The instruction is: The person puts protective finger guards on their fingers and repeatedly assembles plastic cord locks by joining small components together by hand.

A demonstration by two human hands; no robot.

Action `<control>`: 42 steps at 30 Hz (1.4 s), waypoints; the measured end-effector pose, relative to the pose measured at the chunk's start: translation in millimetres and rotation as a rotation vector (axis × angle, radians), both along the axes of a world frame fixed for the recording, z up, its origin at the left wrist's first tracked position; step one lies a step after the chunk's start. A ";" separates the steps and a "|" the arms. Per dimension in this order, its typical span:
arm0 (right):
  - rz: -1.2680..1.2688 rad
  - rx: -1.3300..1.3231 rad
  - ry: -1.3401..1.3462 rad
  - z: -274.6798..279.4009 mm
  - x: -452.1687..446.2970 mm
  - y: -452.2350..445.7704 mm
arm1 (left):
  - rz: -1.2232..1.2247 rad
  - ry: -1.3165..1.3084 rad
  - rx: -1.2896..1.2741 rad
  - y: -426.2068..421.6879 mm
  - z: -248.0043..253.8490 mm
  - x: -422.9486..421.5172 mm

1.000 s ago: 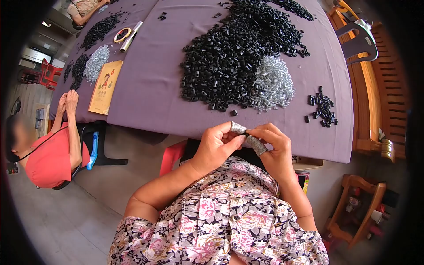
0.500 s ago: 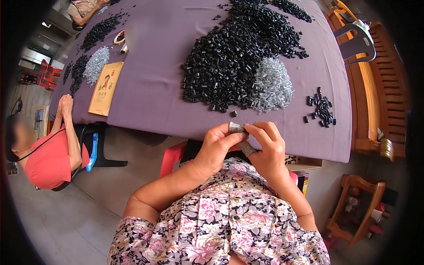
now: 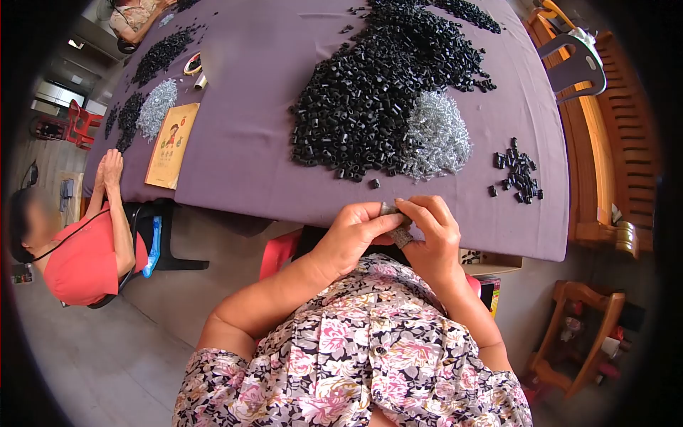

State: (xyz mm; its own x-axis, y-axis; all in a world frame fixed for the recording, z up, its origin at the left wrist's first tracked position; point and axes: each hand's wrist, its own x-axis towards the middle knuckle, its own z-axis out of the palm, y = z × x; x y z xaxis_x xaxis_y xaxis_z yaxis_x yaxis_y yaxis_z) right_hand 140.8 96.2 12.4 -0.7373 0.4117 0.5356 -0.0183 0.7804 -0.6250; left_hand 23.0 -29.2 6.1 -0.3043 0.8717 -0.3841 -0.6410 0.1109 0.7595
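Observation:
My left hand (image 3: 347, 238) and my right hand (image 3: 434, 231) meet just in front of the table's near edge, fingertips pinched together. Whatever they hold between them is small and hidden by the fingers. Grey speckled wrapping (image 3: 401, 237) covers my right thumb, and similar wrapping shows at a left fingertip. Beyond the hands lies a large heap of short black tubular pieces (image 3: 348, 121), with one loose black piece (image 3: 374, 183) near the edge. A pile of small clear pieces (image 3: 435, 135) rests against the heap's right side. Farther right is a small group of black pieces (image 3: 519, 171).
A purple cloth (image 3: 242, 142) covers the table. At left are a yellow booklet (image 3: 173, 146), a tape roll (image 3: 193, 64), more black pieces (image 3: 160, 55) and clear pieces (image 3: 156, 107). A person in red (image 3: 85, 256) sits at left; another person's arm shows at the top left.
My left fingers have closed farther over the wrapped fingertip, which showed more before. Both hands stay together in nearly the same place. The view has shifted slightly.

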 end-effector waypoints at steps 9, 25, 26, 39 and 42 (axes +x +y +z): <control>0.005 0.012 0.000 -2.3 0.5 5.2 | 0.053 -0.014 0.058 4.9 -5.6 3.9; 0.040 0.000 -0.142 -2.6 0.5 2.8 | 0.029 0.020 0.034 3.6 -3.7 7.3; 0.042 0.005 -0.139 -2.7 0.3 2.7 | 0.037 0.020 0.031 3.8 -5.7 7.6; 0.034 -0.127 -0.141 -2.2 5.0 6.1 | 0.000 0.031 0.043 8.9 -2.4 11.5; 0.032 -0.088 -0.133 -2.6 2.9 6.0 | 0.011 0.013 0.041 8.2 -9.6 10.7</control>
State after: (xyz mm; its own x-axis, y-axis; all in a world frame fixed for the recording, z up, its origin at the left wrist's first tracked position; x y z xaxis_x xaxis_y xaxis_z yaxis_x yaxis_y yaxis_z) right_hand 143.8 102.2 9.8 -0.8128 0.4279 0.3954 0.0453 0.7229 -0.6894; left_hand 33.6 -21.0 -3.4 -0.3187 0.8831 -0.3442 -0.6322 0.0725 0.7714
